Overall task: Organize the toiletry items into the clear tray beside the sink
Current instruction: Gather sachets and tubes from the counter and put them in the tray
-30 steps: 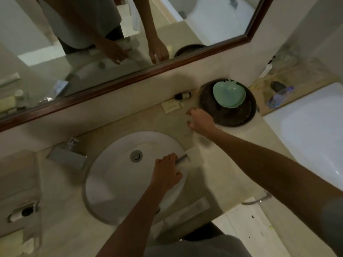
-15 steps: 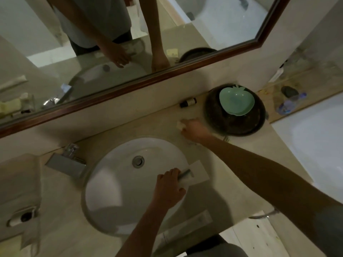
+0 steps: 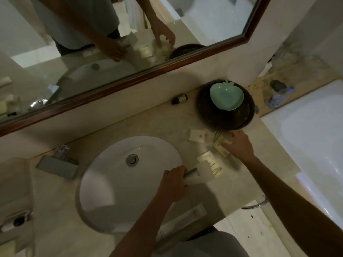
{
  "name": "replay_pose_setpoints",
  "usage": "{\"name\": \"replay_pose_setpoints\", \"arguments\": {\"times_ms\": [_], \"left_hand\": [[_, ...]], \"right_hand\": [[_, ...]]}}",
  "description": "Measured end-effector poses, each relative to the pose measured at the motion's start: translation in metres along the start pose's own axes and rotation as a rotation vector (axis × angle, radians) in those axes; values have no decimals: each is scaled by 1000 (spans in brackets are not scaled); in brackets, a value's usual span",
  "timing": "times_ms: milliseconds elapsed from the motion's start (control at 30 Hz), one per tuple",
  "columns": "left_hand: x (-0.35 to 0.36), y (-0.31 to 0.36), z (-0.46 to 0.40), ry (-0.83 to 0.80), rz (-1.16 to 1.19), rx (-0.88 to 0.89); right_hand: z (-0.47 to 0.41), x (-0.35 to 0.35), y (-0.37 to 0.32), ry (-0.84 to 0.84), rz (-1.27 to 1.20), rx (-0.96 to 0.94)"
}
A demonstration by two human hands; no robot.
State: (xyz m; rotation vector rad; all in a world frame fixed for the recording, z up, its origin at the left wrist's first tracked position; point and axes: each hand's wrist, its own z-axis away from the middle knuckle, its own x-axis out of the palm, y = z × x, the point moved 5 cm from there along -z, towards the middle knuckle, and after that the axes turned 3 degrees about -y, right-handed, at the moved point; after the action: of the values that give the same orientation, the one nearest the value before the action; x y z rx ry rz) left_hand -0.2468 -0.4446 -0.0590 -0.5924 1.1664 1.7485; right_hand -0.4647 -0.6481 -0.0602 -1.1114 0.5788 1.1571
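One mirror fills the upper left of the frame, one white bathtub runs down the right edge, and one oval sink sits low and centre in the pale stone surface. One faucet stands left of the sink. Upper right of centre, one dark round bowl carries one mint-green apple-shaped dish. Just left of the bowl, one small dark bottle lies on its side by the wall.

Below the bowl, sachets are scattered on the surface: one pale square sachet, one printed sachet whose lettering is too blurred to read, and one narrow packet under the right hand, fingers together, pressing down on it. The left hand, at the sink's right rim, has its fingers clamped on a see-through packet with a dark handle inside. One long flat packet lies at the surface's near edge. I cannot pick out the clear tray with any certainty.
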Motion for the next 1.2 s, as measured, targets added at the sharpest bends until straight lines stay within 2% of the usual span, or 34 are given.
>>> {"name": "replay_pose_setpoints", "arguments": {"times_ms": [100,300,400,500,567,600,667,700,767,833,967,1200], "left_hand": [[4,-3,-1,-16,-3,-5],[10,-9,10,-44,-10,8],[11,-16,16,-50,0,-1],[14,-23,20,-66,-10,-7],[15,-25,21,-67,-18,-10],[15,-25,22,-64,-20,-11],[16,-24,25,-62,-24,-11],[17,-24,26,-67,-26,-7],[20,-25,30,-74,-24,2],[21,-26,33,-74,-15,3],[22,-32,42,-71,-2,-1],[19,-39,58,-64,-13,25]], "right_hand": [[3,21,-5,-72,40,-14],[24,20,1,80,112,23],[48,15,6,109,212,-199],[64,25,-9,11,376,-516],[68,28,-15,15,424,-572],[70,24,-17,64,379,-517],[74,18,-10,169,181,-287],[76,22,-3,167,94,-170],[84,36,6,86,80,-42],[88,49,15,14,65,2],[83,46,24,-12,-182,88],[64,31,-1,-159,142,-29]]}}
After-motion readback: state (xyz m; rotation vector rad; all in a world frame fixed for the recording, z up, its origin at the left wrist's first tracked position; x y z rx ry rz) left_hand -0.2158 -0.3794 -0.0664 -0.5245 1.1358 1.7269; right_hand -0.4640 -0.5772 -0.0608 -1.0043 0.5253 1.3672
